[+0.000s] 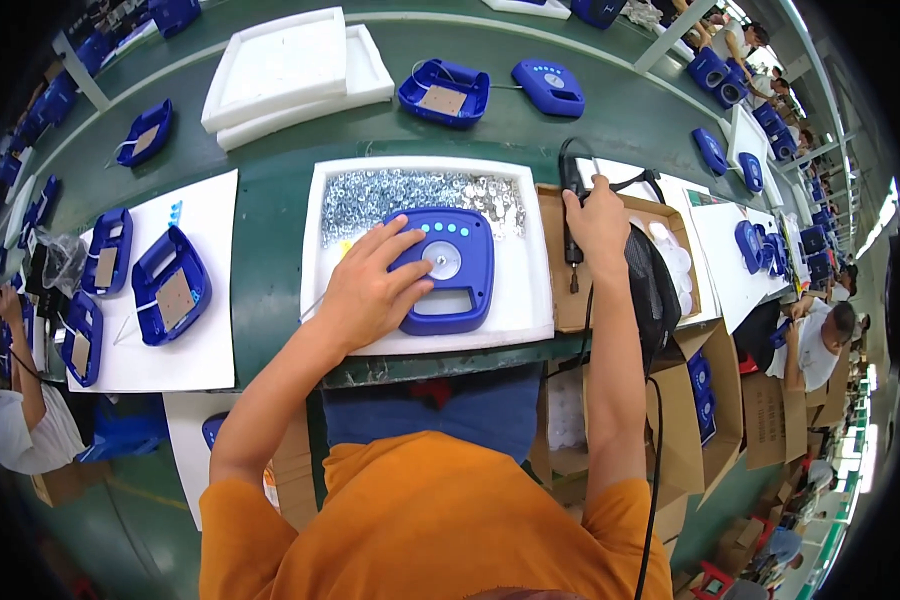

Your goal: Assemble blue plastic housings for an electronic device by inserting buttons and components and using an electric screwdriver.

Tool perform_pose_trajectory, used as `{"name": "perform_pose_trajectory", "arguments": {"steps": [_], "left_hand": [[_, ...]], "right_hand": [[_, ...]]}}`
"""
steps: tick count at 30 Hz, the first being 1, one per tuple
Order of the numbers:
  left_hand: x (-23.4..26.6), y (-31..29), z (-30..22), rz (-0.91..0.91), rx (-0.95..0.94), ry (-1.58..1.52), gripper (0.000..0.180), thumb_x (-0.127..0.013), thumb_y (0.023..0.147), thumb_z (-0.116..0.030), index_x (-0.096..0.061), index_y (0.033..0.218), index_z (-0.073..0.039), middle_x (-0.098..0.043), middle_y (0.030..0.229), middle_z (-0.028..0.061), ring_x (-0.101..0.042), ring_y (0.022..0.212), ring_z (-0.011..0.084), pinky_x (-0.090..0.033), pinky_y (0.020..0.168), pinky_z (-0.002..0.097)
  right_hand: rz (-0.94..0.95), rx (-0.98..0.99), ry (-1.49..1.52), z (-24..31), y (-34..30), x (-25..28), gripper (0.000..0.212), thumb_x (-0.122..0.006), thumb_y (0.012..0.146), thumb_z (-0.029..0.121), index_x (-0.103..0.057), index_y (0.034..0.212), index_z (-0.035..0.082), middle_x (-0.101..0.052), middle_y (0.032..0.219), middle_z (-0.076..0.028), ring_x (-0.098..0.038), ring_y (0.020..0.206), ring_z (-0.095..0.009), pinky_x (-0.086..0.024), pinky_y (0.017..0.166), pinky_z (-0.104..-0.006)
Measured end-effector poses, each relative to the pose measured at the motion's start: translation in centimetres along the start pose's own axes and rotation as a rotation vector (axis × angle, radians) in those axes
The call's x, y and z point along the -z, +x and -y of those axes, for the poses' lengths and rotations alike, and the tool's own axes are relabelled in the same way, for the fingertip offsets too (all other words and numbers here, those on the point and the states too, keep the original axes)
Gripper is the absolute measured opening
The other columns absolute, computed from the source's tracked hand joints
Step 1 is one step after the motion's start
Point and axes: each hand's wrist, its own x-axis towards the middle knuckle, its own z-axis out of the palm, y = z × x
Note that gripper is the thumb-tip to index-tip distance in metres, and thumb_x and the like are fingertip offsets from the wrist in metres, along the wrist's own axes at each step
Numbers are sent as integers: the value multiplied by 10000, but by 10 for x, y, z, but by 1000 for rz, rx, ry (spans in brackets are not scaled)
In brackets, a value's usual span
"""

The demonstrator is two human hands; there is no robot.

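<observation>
A blue plastic housing cover (475, 250) with a round clear disc, a row of light-blue buttons and a handle slot lies on a white foam tray (530, 290). My left hand (373, 275) rests on the cover's left side, fingers spread over its face. Behind the cover, the tray holds a mass of small shiny metal parts (370, 195). To the right, my right hand (600, 225) is wrapped round a black electric screwdriver (573, 245), which points down over the edge of a cardboard box (560, 310). A black cord runs from the tool.
Blue housings (173, 285) stand on a white board (220, 330) at left. Farther back are stacked foam trays (280, 70) and an open blue housing (445, 95) wired to a blue cover (550, 88). Black mesh (652, 300) drapes the box. Co-workers sit on both sides.
</observation>
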Motion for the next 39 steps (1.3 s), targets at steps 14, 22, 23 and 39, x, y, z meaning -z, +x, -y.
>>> {"name": "perform_pose_trajectory", "arguments": {"steps": [14, 22, 23, 39], "left_hand": [[52, 3, -31, 248, -76, -7, 223, -886, 947, -180, -788, 1097, -47, -672, 1571, 144, -447, 1672, 415, -307, 1382, 656], [95, 86, 109, -159, 39, 145, 210, -831, 987, -72, -752, 1167, 2, -722, 1481, 178, -618, 1497, 452, -458, 1282, 562], [96, 105, 135, -175, 63, 166, 217, -823, 997, -87, -757, 1183, 4, -719, 1490, 182, -627, 1467, 461, -481, 1246, 553], [-85, 226, 183, 183, 78, 606, 413, -869, 962, -215, -803, 1365, -156, -656, 1615, 135, -507, 1628, 374, -360, 1365, 611]], "right_hand": [[-405, 253, 698, 73, -98, -5, 146, -801, 987, 2, -773, 1131, 2, -777, 1128, -165, -776, 962, -319, -650, 760, -378], [-363, 317, 688, 74, -103, -5, 146, -791, 976, 1, -759, 1116, 31, -783, 1107, -143, -776, 898, -354, -641, 757, -421], [-357, 329, 684, 73, -104, -7, 150, -792, 973, 5, -758, 1115, 38, -783, 1112, -137, -778, 905, -362, -641, 764, -430], [-267, 399, 588, 79, -106, -4, 108, -789, 982, 66, -743, 1079, 71, -751, 1045, -117, -767, 955, -370, -621, 785, -478]]}}
